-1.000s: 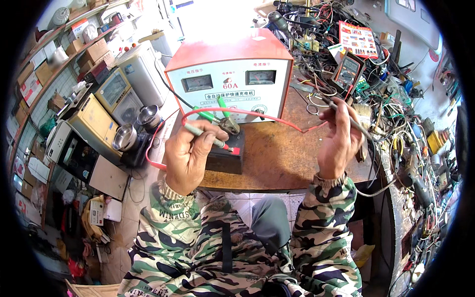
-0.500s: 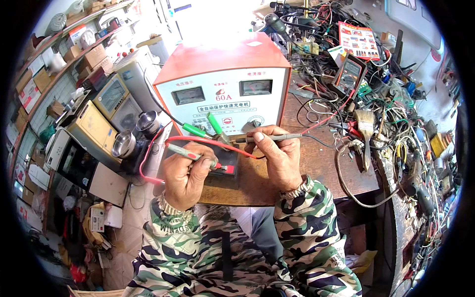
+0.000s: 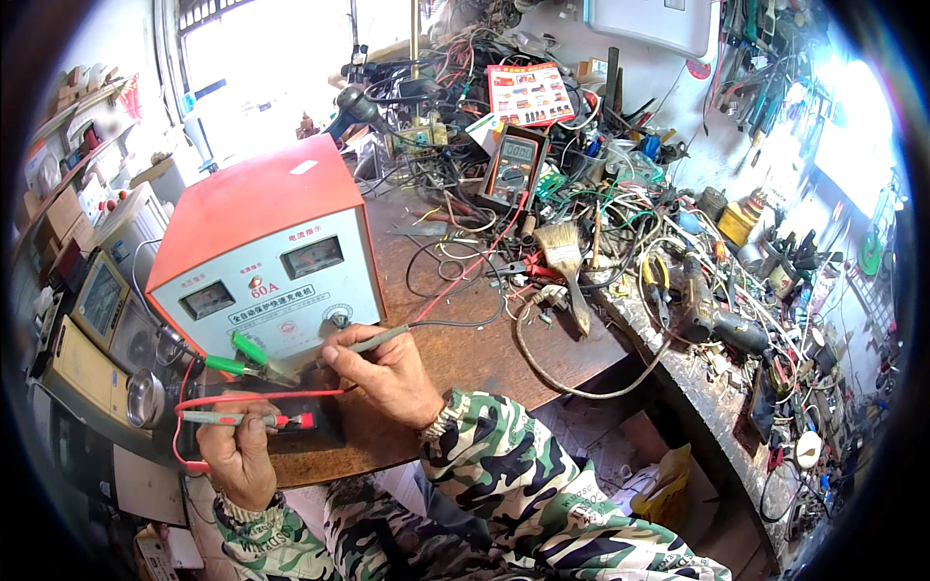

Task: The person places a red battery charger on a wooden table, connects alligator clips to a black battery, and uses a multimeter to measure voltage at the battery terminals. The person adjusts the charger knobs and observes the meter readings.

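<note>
The left hand [image 3: 239, 455] pinches the red-grey probe [image 3: 208, 417] between the thumb and the fingers, and the probe points to 3 o'clock. Its tip is at the red terminal [image 3: 307, 420] of the black box [image 3: 327, 426]; whether the metal touches, I cannot tell. This box lies on the table [image 3: 484, 353], at 2 o'clock from the left hand.

The right hand [image 3: 387, 373], also at 2 o'clock from the left one, pinches the grey probe [image 3: 376, 341] with its thumb and fingers. The front end of this probe is blurred near the clamp [image 3: 228, 365], and I cannot tell if they touch. The clamp has green handles and is at 9 o'clock from the right hand.

The red lead [image 3: 262, 396] makes a loop around the left hand and passes to the right hand. The dark lead [image 3: 455, 324] leaves the grey probe toward 3 o'clock.

The charger [image 3: 242, 218], with a red top and a pale front, stands at 12 o'clock from the left hand. From the right hand, the meter [image 3: 513, 167] is at 1 o'clock and the brush [image 3: 562, 257] at 2 o'clock.
</note>
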The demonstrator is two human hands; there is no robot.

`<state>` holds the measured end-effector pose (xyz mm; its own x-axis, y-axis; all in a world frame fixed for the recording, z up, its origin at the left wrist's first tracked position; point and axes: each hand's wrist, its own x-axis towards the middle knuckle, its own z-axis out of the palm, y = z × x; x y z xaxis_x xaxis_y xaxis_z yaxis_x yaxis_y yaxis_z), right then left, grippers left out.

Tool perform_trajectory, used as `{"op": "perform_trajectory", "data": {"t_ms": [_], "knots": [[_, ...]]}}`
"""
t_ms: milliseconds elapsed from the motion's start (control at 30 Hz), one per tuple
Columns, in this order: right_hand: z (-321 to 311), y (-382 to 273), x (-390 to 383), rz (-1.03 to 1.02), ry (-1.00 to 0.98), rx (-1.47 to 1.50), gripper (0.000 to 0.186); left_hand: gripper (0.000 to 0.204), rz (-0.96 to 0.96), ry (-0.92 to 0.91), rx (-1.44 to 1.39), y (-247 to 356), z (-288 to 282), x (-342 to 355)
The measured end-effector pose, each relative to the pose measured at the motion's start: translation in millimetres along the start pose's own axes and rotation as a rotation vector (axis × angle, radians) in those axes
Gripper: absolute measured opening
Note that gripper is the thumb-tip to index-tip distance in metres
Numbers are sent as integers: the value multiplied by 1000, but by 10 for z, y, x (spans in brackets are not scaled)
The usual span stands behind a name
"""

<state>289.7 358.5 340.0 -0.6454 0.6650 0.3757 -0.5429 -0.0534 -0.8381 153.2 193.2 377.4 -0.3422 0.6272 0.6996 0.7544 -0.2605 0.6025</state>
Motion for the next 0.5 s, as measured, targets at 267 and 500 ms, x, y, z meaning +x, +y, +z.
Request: {"op": "perform_trajectory", "data": {"t_ms": [267,500], "knots": [[28,20,-13,-61,-29,20,19,23,-15,18,-5,60,27,14],[21,19,-17,-14,-23,5,19,27,-25,12,22,17,10,3]]}}
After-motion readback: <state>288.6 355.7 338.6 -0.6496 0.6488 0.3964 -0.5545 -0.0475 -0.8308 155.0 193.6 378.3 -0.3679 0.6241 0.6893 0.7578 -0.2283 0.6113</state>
